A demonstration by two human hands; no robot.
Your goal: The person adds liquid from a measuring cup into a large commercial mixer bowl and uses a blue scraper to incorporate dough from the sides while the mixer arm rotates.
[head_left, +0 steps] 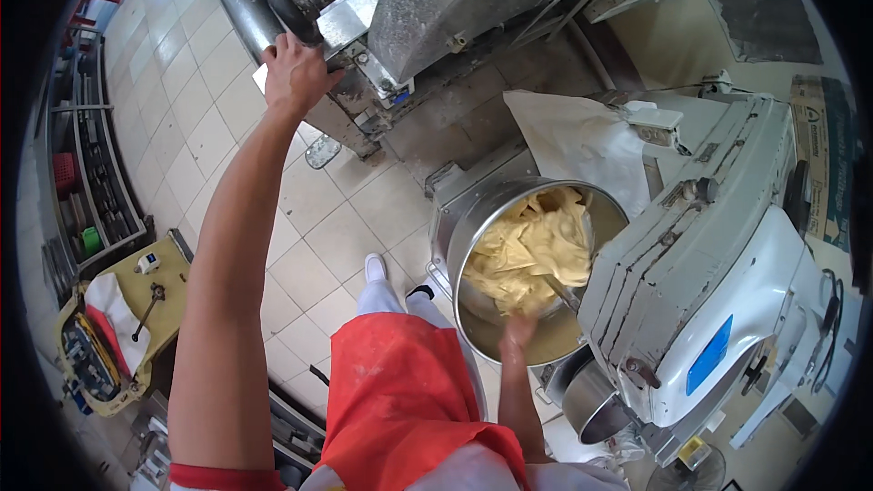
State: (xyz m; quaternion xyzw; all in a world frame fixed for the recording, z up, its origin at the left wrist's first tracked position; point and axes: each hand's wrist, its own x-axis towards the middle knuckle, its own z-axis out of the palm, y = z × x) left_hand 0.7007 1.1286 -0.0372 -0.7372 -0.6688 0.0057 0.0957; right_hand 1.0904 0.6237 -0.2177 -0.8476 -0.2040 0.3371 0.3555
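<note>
At the upper left, my left hand (296, 77) rests on the edge of a worn metal machine (491, 14), just below its black handle (293, 15). Its fingers curl over and their tips are partly hidden, while the thumb stands out to the side. My right hand (518, 332) reaches into a large steel mixing bowl (466, 218), at the near side of a mass of pale yellow dough (523, 245). Motion smears its fingers. A metal mixer tool (561, 291) dips into the dough next to that hand.
The mixer's pale, chipped body (677, 245) stands over the bowl's right side. A smaller steel pot (596, 405) is below it. White cloth (582, 141) hangs behind the bowl. On the left are a yellow toolbox (150, 309) and a dark rack (91, 155). Tiled floor (318, 245) lies between.
</note>
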